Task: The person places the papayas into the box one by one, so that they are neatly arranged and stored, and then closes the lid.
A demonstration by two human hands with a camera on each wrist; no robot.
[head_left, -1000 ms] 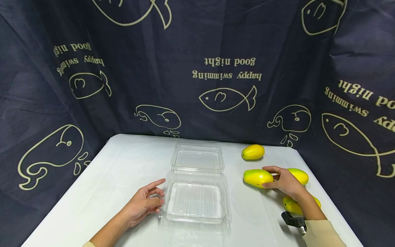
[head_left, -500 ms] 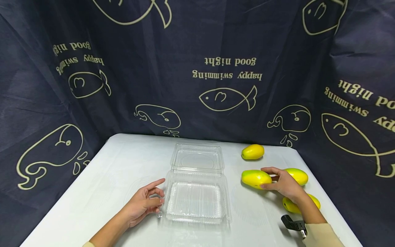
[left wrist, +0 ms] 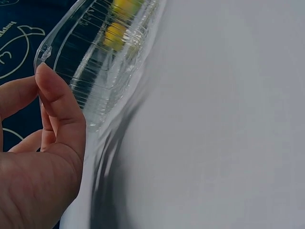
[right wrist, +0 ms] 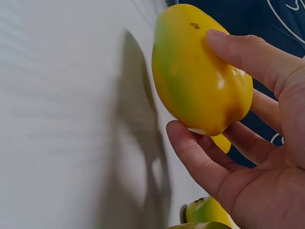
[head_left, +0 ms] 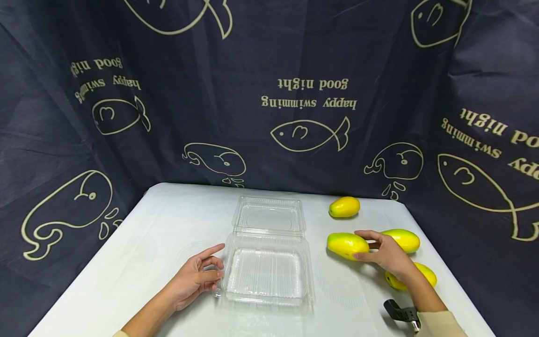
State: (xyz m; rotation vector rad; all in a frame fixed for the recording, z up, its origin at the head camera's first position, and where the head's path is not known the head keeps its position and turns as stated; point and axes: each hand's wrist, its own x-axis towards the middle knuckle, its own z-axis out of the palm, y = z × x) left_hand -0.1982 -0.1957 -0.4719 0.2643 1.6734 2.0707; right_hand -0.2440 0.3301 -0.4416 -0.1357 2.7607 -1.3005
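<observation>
My right hand (head_left: pixel 389 252) holds a yellow papaya (head_left: pixel 347 245) with a green end, at the right of the clear container. In the right wrist view, the thumb lies on one side of this papaya (right wrist: pixel 198 71) and the fingertips (right wrist: pixel 178 131) on the other; its shadow falls on the table beside it. The clear plastic clamshell container (head_left: pixel 266 274) stands opened in the middle, its lid (head_left: pixel 269 216) laid back behind the base. At its left edge, my left hand (head_left: pixel 197 281) pinches the rim (left wrist: pixel 44 52) between thumb and finger.
Three more papayas lie on the right of the white table (head_left: pixel 168 220): one at the back (head_left: pixel 344 207), one behind the right hand (head_left: pixel 403 241) and one by the right wrist (head_left: pixel 414 277). A black wrist mount (head_left: pixel 400 311) is on the right arm. A dark patterned curtain (head_left: pixel 261 121) surrounds the table.
My right hand has shifted slightly left with the papaya, closer to the container. The left hand and the container have stayed in place.
</observation>
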